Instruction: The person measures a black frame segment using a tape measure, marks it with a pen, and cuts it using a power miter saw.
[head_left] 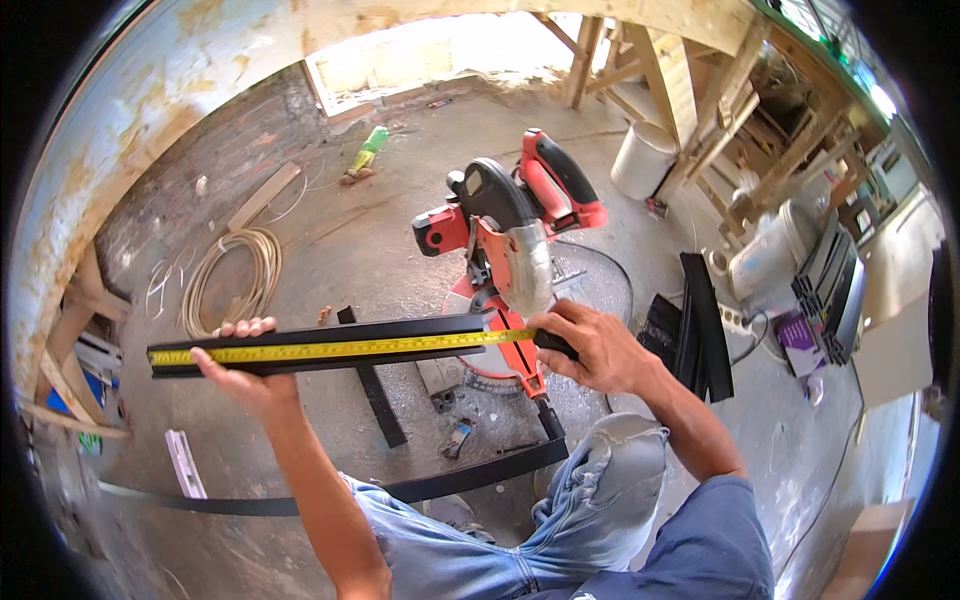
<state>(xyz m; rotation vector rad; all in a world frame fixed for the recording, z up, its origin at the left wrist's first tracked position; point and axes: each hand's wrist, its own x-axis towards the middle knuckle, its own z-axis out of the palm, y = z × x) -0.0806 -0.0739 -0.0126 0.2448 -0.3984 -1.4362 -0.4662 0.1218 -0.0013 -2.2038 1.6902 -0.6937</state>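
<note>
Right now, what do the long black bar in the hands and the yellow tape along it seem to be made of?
The long black bar looks like metal profile with a matte black coating: straight, thin, sharp-edged. The yellow tape seems to be a thin painted steel blade, flat and marked, though plastic cannot be excluded.

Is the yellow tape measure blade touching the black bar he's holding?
Touching. The head view shows the yellow tape blade lying flat along the black bar, pinned at its far end by the left hand.
</note>
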